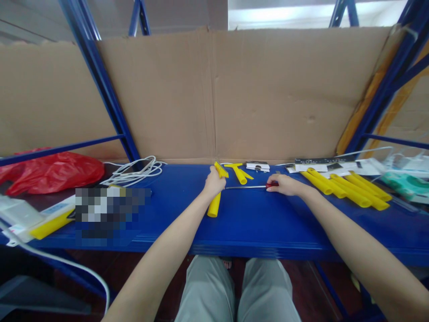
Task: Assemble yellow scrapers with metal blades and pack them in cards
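Note:
My left hand (215,182) is closed around a yellow T-shaped plastic handle (214,205), its round tube end sticking out below my fingers towards me. In my right hand (283,184) is a screwdriver (250,187) with a red grip, pinched between the fingers. Its thin metal shaft lies level and points left, with the tip at or close to the yellow handle; whether it touches is hard to see. Just behind, between both hands, another yellow T-shaped handle (238,173) rests on the blue shelf (248,223).
Several yellow tubes (350,190) lie at the right beside printed cards (326,165). A small white packet (258,167) sits near the cardboard back wall (268,98). At left are a coiled white cable (147,170), a red plastic bag (63,172) and another yellow handle (53,224).

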Demonstrator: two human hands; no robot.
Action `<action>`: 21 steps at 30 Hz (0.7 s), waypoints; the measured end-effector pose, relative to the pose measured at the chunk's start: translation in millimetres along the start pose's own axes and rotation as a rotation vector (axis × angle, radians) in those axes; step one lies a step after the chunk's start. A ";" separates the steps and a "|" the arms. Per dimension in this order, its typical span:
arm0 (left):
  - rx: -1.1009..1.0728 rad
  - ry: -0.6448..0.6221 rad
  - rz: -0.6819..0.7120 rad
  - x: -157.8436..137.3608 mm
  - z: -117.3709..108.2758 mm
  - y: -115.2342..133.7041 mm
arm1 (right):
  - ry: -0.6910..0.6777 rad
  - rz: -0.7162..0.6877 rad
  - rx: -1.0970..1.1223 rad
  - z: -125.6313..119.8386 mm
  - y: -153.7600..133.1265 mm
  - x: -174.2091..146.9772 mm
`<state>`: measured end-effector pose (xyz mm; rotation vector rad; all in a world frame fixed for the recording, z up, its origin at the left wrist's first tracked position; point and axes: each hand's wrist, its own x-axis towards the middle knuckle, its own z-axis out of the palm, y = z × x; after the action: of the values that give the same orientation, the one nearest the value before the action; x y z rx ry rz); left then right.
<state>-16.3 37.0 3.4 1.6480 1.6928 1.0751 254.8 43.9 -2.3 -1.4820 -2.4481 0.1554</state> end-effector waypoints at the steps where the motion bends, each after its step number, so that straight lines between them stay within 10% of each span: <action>1: 0.002 -0.003 0.001 -0.7 -0.3 0.7 | 0.007 0.000 0.004 -1.0 -0.2 -0.4; 21: 0.214 -0.046 0.027 -7.9 3.6 6.3 | 0.248 -0.036 0.169 -17.2 -3.1 -4.6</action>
<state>-9.0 29.5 5.5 1.8172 1.8120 0.8867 259.1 37.6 14.1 -1.3006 -2.2047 0.1568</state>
